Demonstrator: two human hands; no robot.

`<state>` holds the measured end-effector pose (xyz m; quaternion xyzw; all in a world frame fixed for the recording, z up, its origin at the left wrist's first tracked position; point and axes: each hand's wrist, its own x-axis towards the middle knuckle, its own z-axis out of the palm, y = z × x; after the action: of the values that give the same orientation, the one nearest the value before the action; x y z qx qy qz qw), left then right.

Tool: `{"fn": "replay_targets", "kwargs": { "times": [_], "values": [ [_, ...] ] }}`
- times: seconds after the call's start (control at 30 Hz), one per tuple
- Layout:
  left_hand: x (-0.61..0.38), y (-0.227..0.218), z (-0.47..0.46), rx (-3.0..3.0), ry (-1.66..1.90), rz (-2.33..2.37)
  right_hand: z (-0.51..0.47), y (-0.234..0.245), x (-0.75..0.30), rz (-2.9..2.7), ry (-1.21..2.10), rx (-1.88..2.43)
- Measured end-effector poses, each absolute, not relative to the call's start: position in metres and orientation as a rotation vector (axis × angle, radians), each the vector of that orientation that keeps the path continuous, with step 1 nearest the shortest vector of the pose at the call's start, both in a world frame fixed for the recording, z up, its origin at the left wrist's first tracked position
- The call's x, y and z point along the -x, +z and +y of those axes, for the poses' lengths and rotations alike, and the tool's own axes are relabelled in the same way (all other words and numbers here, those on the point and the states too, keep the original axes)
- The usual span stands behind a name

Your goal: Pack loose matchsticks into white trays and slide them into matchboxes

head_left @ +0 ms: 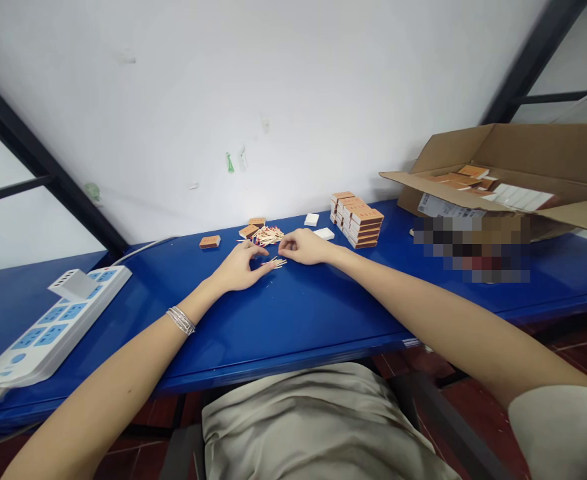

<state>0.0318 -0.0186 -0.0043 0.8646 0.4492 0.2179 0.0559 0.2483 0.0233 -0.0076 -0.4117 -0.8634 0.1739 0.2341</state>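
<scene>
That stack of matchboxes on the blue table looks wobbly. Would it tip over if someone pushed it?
The stack of matchboxes probably would tip or slide apart: the small boxes sit loosely, their edges visibly out of line. They look like light card, so even a gentle push may shift the top ones. The glossy blue table may also let them slide rather than grip.

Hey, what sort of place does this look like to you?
Probably a small packing workspace: stacked matchboxes and loose matchsticks lie on a blue workbench, and an open cardboard carton holds more boxes.
</scene>
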Motion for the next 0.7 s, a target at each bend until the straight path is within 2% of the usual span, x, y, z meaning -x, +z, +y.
{"fn": "replay_targets", "kwargs": {
  "times": [0.37, 0.57, 0.7],
  "values": [
    [-0.030, -0.008, -0.019, -2.675, 0.611, 1.207, 0.040, -0.012, -0.223, -2.401, 0.058, 1.276],
    [-0.030, -0.006, -0.020, -2.661, 0.600, 1.206, 0.041, -0.005, -0.212, -2.432, -0.042, 1.430],
    [-0.030, -0.004, -0.020, -2.660, 0.593, 1.225, 0.041, -0.005, -0.218, -2.403, -0.078, 1.374]
  ]
}}
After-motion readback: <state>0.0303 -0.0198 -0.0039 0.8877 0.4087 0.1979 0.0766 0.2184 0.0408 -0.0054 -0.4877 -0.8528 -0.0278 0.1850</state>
